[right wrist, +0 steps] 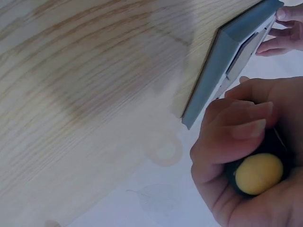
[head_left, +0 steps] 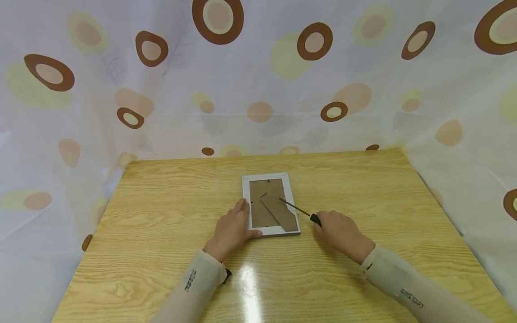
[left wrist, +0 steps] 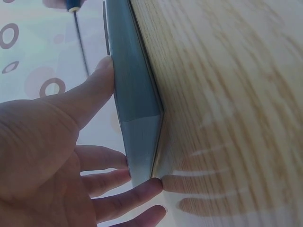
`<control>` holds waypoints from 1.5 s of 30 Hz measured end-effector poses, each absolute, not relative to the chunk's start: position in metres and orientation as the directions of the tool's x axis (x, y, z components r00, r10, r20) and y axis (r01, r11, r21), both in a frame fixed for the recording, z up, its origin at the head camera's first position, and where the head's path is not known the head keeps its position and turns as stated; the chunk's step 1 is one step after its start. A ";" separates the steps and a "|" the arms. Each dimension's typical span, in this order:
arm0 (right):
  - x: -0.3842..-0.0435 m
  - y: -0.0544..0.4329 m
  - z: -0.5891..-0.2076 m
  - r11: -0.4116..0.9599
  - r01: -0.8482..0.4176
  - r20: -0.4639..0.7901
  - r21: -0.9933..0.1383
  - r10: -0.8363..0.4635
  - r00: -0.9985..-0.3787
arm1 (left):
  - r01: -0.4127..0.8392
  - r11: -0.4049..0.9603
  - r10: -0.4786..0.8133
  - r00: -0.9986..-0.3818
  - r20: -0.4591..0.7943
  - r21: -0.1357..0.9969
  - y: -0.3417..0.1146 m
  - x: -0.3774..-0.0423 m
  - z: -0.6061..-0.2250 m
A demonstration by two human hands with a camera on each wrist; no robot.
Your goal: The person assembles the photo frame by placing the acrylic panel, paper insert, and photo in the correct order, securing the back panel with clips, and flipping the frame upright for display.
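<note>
A white picture frame (head_left: 247,188) lies face down on the table, its brown backing board (head_left: 257,215) and slanting stand leg (head_left: 280,213) facing up. Small dark tabs show at the board's edges. My left hand (head_left: 231,229) holds the frame's near left corner, thumb against the near edge and fingers along the left side; the left wrist view shows this grip (left wrist: 42,132) close up. In my right hand (head_left: 339,233) is a screwdriver (head_left: 300,209), its dark handle wrapped by curled fingers. The tip reaches over the backing near its right edge; whether it touches is unclear. A yellow handle end (right wrist: 259,174) shows in the right wrist view.
The wood-grain table (head_left: 169,193) extends around the frame on all sides. A white sheet with brown, pink and yellow spots (head_left: 258,80) hangs behind the table and along both sides.
</note>
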State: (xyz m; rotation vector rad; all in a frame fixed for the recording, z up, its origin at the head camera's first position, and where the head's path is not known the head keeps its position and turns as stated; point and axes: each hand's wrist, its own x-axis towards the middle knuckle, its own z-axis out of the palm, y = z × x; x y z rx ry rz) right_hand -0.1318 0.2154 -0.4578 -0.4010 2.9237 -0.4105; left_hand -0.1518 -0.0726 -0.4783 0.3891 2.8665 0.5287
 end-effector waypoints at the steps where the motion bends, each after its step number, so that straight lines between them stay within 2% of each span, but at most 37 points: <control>1: -0.131 0.215 -0.457 0.922 -0.251 -0.108 -0.295 -0.294 -0.950 | 0.218 0.901 0.290 -0.945 -0.147 0.374 -0.073 -0.152 -0.478; 8: -0.121 0.206 -0.451 0.910 -0.327 -0.042 -0.254 -0.348 -0.937 | 0.216 0.904 0.286 -0.947 -0.148 0.369 -0.072 -0.152 -0.477; 21: -0.101 0.202 -0.456 0.889 -0.417 -0.016 -0.189 -0.427 -0.904 | 0.220 0.900 0.288 -0.948 -0.137 0.375 -0.071 -0.154 -0.473; 45: -0.098 0.201 -0.466 0.883 -0.445 -0.004 -0.148 -0.450 -0.893 | 0.215 0.910 0.281 -0.948 -0.148 0.355 -0.072 -0.151 -0.474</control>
